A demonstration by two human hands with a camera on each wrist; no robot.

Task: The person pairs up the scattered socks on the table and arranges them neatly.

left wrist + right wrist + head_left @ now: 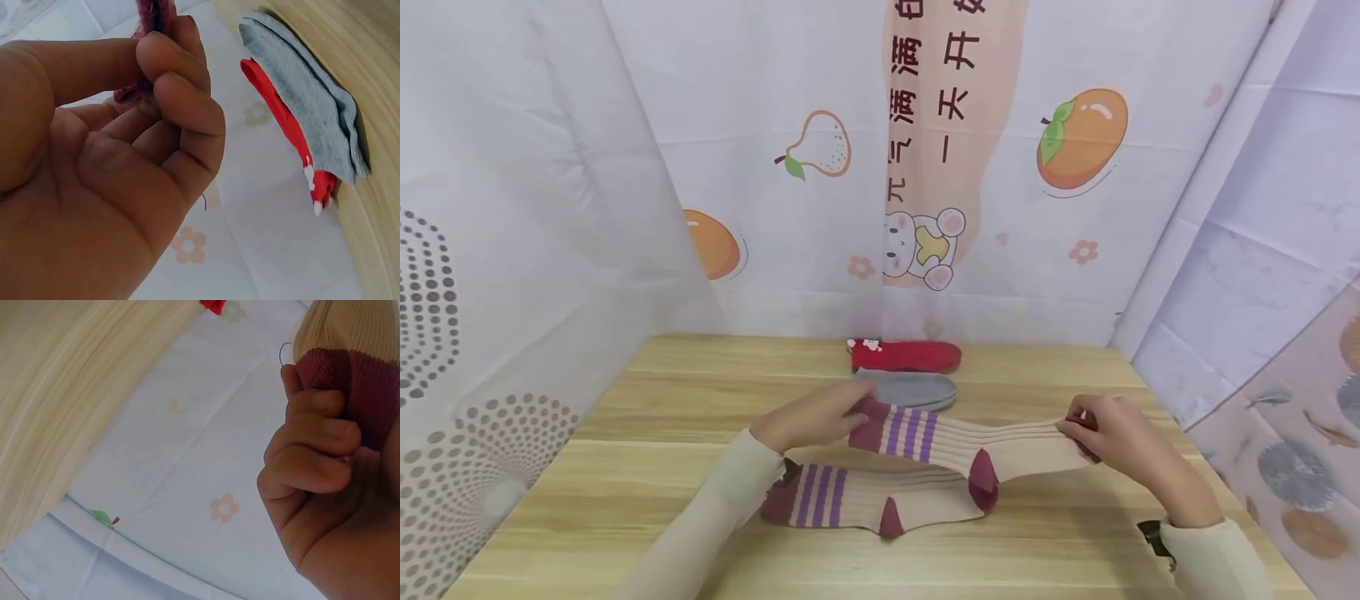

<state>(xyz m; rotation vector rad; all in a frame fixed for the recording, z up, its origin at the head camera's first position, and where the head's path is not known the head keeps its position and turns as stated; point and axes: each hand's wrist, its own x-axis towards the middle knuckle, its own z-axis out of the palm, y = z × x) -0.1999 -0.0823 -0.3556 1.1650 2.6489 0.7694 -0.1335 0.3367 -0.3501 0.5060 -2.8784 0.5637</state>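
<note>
Stretched between both hands is a cream sock [955, 443] with a maroon cuff, heel and toe and purple stripes. My left hand [820, 414] pinches its maroon cuff [153, 19] between thumb and fingers. At the other end, my right hand [1112, 433] grips the maroon toe [375, 394], fingers curled over it. A matching striped sock [857, 496] lies flat on the table, nearer the body, its toe partly overlapped by the held sock in the head view. The left sleeve comes close to that sock's cuff.
Behind the held sock lie a folded grey sock [917, 390] and a red sock [917, 357] with white trim, side by side. The wooden table [700, 392] is bounded by a printed curtain [760, 233] at the back and hanging cloth on both sides.
</note>
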